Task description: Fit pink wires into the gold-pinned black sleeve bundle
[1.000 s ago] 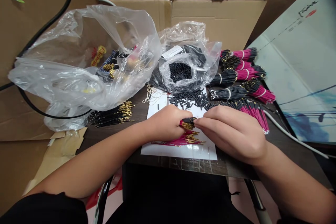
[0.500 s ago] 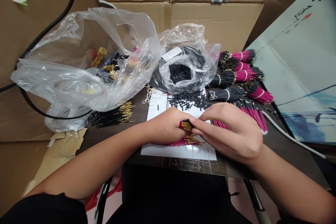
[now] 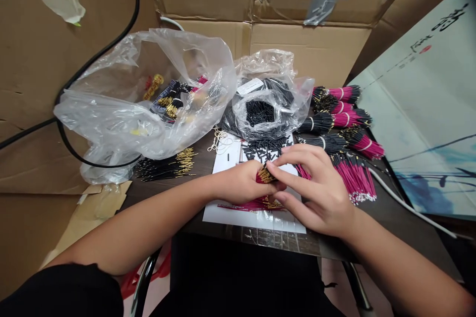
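My left hand (image 3: 241, 182) is closed round a bundle of pink wires (image 3: 265, 174) whose gold-coloured tips point right. My right hand (image 3: 316, 188) has its fingers apart, with the index fingertip touching the upper tips of that bundle and the thumb lower down beside it. No piece shows clearly in the right fingers. Below the left hand, more pink wires (image 3: 241, 205) with gold tips lie on a white sheet (image 3: 219, 215). Short black tubes (image 3: 260, 147) are scattered on the sheet just behind the hands.
An open plastic bag of black tubes (image 3: 260, 111) stands behind the sheet. To its left is a large clear bag (image 3: 111, 114) with wire bundles in it. Black wires (image 3: 165, 164) lie left, tied bundles (image 3: 347, 119) and loose pink wires (image 3: 359, 178) right. A white cable (image 3: 412, 200) crosses the right side.
My right thumb and index finger have spread from a pinch at the bundle's tips. The left hand keeps its hold on the bundle. The camera view has tilted up and shifted left.
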Demonstrator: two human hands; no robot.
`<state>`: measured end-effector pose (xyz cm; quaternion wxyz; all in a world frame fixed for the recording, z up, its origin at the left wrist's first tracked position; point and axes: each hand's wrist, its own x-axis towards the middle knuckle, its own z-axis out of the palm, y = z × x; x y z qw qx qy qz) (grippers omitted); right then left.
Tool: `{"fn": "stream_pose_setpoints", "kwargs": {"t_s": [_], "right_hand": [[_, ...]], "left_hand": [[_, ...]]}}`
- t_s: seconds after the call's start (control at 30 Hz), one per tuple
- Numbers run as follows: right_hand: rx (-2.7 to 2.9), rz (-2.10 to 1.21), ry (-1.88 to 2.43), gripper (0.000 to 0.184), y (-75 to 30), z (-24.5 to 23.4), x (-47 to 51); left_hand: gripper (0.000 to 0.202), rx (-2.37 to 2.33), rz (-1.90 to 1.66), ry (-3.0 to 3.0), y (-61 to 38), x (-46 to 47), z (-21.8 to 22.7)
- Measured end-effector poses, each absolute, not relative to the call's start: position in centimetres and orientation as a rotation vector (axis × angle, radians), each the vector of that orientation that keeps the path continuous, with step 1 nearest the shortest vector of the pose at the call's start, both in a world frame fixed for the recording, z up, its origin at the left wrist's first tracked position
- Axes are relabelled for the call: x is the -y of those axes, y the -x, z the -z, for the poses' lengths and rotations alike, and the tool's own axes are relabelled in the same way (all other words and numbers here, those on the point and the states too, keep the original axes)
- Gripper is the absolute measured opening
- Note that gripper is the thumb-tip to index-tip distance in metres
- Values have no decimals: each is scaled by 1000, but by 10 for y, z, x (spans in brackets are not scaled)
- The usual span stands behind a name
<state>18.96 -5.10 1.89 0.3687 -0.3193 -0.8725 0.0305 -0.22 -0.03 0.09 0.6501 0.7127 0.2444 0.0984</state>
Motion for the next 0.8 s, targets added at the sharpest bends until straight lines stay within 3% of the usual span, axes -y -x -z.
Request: {"fn": "stream_pose_setpoints", "kwargs": {"t_s": [0.27, 0.57, 0.8], "right_hand": [[2128, -16, 853, 48, -190, -19, 50], [2115, -12, 796, 43, -187, -16, 52], [2115, -64, 778, 36, -185, -15, 53]], "left_hand": [[38, -633, -368, -1646, -3, 5, -2], [23, -609, -391, -1598, -3, 8, -1], [24, -682, -350, -1761, -1, 8, -4]]}}
